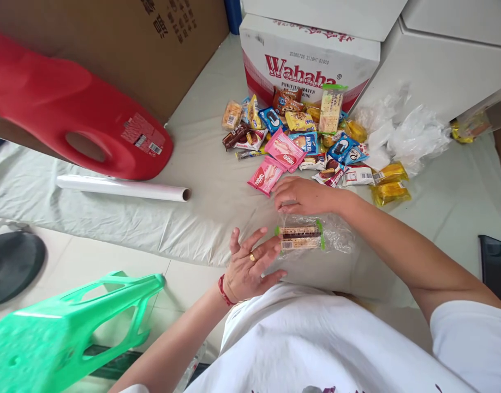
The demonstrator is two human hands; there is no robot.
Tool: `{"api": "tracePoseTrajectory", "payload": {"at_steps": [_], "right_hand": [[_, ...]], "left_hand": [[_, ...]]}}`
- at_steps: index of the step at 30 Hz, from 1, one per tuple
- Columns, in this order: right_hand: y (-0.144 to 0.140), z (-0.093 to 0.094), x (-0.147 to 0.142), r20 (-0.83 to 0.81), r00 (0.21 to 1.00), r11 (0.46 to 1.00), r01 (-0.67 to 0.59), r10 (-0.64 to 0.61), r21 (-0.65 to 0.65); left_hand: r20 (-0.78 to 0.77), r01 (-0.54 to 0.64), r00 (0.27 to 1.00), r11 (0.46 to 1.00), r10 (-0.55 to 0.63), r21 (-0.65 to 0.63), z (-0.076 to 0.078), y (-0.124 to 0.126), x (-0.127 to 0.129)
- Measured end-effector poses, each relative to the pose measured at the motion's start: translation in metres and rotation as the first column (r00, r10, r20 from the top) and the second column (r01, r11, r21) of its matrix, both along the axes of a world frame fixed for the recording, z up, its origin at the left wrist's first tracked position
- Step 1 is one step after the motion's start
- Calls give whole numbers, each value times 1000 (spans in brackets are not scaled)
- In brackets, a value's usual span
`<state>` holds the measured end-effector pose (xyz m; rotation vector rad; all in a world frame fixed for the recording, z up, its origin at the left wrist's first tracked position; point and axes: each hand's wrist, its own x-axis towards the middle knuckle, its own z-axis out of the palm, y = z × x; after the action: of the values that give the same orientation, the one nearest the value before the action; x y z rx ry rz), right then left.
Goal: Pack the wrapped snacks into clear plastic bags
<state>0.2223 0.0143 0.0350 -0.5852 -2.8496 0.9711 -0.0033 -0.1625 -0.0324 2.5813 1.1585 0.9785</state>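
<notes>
In front of my body lies a clear plastic bag (341,234) with a cracker pack (302,237) in or on it; the pack has green ends and a dark filling. My left hand (256,263) is at the pack's left end, fingers spread, with a ring and a red bracelet. Beyond the pack, my right hand (302,195) has its fingers curled down, and a strand of the bag's film runs up to the fingertips. Two pink wafer packs (266,174) lie just past the right hand, at the near edge of a pile of wrapped snacks (302,121).
Behind the pile stands a Wahaba-like printed carton (308,60). Crumpled plastic bags (418,134) and yellow snack packs (392,191) lie to the right. At left are a red jug (111,125), a white roll (123,188), a large cardboard box (123,43) and a green stool (70,322).
</notes>
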Motion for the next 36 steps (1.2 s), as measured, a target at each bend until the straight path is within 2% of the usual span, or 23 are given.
{"api": "tracePoseTrajectory", "payload": {"at_steps": [4,7,12,15,17,18,21,24,26,30,33,36], "right_hand": [[11,8,-20,116,993,995,11,0,-99],[15,8,-31,159,985,994,85,-72,-74],[16,1,-40,237,945,971,239,-226,-28],[16,-7,-45,290,918,956,291,-270,-32],[16,-12,-47,297,909,948,317,-293,-36],[17,-14,-48,287,907,941,335,-309,-43],[20,-19,-42,228,910,912,384,-347,-144],[26,-22,-25,194,929,885,362,-316,-291],[31,-23,-12,199,932,879,353,-302,-321],[32,-22,2,189,919,885,387,-346,-260],[24,-16,-3,169,910,904,403,-379,-143],[13,-6,-14,175,892,904,427,-417,-25]], "left_hand": [[-44,48,998,999,-49,-13,2,16,8],[-3,55,998,998,-55,-18,4,30,8],[9,-36,999,999,37,-32,1,43,5],[-55,91,994,996,-92,-13,0,49,6],[-76,173,981,982,-179,-78,2,55,7],[-71,178,980,976,-188,-125,2,59,7],[-29,76,996,972,-84,-221,4,67,4],[-7,-29,1000,963,28,-267,3,71,-1],[-2,-71,997,946,74,-317,-1,71,-2],[-6,-153,986,894,166,-421,-11,71,2],[13,-249,961,887,275,-390,-17,73,7],[43,-272,951,897,305,-349,-21,77,12]]}}
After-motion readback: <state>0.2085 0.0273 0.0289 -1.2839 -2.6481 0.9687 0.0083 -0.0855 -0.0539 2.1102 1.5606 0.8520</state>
